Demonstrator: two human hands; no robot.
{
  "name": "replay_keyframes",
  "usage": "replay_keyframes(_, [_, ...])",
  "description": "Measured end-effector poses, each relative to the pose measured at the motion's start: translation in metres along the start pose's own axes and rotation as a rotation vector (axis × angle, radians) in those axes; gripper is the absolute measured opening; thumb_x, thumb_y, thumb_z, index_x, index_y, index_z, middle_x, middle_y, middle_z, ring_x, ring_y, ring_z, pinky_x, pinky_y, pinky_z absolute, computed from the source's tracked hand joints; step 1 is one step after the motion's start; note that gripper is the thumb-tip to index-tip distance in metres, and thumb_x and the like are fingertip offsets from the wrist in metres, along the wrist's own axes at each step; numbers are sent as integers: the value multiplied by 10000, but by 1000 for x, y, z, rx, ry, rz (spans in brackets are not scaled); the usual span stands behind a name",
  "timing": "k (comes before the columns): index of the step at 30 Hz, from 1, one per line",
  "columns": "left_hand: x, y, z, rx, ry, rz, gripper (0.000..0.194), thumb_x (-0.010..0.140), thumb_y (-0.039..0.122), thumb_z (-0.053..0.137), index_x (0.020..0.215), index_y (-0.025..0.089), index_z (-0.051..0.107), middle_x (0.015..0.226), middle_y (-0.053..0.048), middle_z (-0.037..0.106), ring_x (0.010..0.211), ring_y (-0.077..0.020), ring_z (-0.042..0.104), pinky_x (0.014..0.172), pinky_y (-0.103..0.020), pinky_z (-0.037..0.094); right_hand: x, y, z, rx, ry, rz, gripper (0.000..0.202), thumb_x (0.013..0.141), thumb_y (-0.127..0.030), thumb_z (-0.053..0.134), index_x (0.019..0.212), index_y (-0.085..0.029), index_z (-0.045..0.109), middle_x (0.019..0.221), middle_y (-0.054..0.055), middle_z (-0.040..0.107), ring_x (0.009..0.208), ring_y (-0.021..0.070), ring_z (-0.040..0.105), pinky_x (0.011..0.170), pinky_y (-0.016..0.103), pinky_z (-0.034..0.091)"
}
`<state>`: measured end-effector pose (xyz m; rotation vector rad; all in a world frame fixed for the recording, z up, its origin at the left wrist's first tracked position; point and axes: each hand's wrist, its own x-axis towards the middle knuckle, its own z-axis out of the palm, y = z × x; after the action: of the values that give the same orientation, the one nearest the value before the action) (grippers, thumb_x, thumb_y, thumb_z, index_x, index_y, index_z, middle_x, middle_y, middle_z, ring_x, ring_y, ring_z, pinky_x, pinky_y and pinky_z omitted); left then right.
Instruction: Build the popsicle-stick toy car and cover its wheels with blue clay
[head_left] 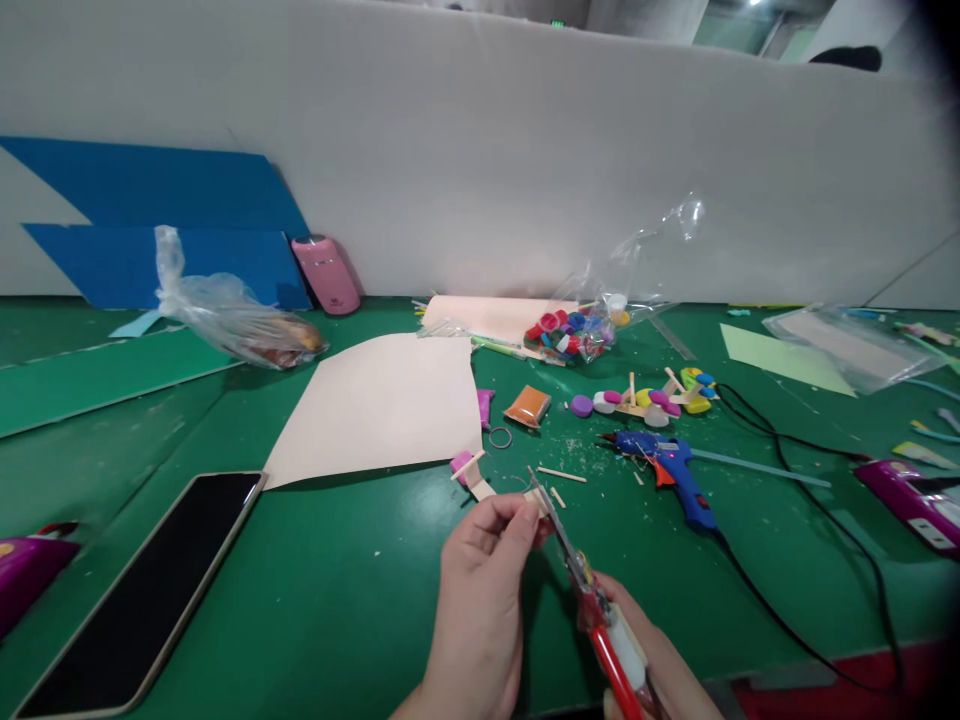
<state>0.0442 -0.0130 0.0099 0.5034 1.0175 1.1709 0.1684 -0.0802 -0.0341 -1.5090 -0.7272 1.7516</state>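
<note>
Between thumb and fingers, my left hand (484,590) pinches a wooden craft stick (480,487). A pink piece with a thin crosswise stick (466,465) is at its far end. My right hand (641,640) grips scissors (574,565) with red and white handles. The scissor blades lie at the stick's near end, just right of my left fingertips. Short cut stick pieces (561,475) lie on the table beyond the blades. Part of the stick is hidden behind my left fingers.
A blue glue gun (664,460) with a black cable lies to the right, near small craft pieces (652,402). Left are a phone (142,600) and cream paper (379,410). Bottle caps (570,332), an orange packet (528,406) and a pink bottle (327,275) are farther back.
</note>
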Motion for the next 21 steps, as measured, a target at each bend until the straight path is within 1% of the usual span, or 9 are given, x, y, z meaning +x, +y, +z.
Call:
replay_keyframes(3, [1, 0, 1, 2, -11, 4, 114, 690, 242, 656, 694, 135, 619, 653, -1, 595, 623, -94, 490, 628, -203, 381, 3, -1, 1, 113, 53, 97, 627, 608, -633, 552, 1082, -229, 474, 475, -70, 430, 354, 97, 463, 408, 222, 411])
replay_keyframes(6, [0, -1, 1, 0, -22, 1, 108, 698, 238, 649, 699, 136, 614, 652, 2, 590, 627, -94, 486, 629, -205, 375, 6, 0, 3, 204, 90, 163, 593, 608, -671, 518, 983, -212, 499, 449, -80, 392, 335, 79, 414, 370, 191, 359])
replay_keyframes(10, [-2, 0, 1, -2, -24, -1, 106, 698, 233, 648, 690, 135, 608, 623, 12, 572, 606, -88, 465, 608, -200, 362, 7, 0, 4, 237, 36, 220, 588, 615, -692, 480, 948, -208, 498, 423, -84, 356, 341, 93, 425, 364, 189, 347])
replay_keyframes(12, [-2, 0, 1, 4, -28, 2, 106, 705, 234, 642, 689, 136, 604, 622, 14, 568, 608, -88, 462, 610, -200, 359, 7, 1, 4, 292, 14, 225, 586, 610, -679, 506, 963, -211, 483, 420, -94, 343, 326, 83, 413, 360, 182, 341])
replay_keyframes(15, [-1, 0, 2, 15, -36, 7, 104, 714, 233, 634, 689, 138, 597, 622, 18, 563, 613, -87, 462, 617, -201, 358, 8, 3, 3, 327, 7, 193, 616, 604, -677, 526, 1005, -213, 460, 423, -104, 330, 307, 70, 384, 342, 172, 318])
replay_keyframes(18, [1, 0, 2, 19, -37, 12, 109, 716, 236, 630, 694, 135, 595, 631, 14, 565, 617, -88, 463, 615, -201, 358, 7, 8, 0, 216, 48, 120, 614, 636, -679, 497, 1011, -193, 485, 453, -85, 359, 337, 74, 395, 372, 190, 359])
replay_keyframes(19, [1, -1, 2, 19, -34, 11, 113, 713, 238, 633, 692, 134, 595, 635, 12, 567, 619, -89, 465, 616, -202, 359, 6, 11, -1, 147, 57, 59, 613, 641, -669, 504, 1026, -191, 493, 478, -71, 395, 361, 80, 414, 393, 197, 380])
replay_keyframes(21, [1, -1, 2, 18, -21, 1, 116, 704, 236, 640, 688, 131, 595, 638, 9, 569, 617, -89, 467, 617, -204, 361, 2, 15, -6, -37, 39, -131, 623, 657, -638, 520, 1096, -197, 483, 560, -32, 489, 427, 101, 472, 432, 210, 416])
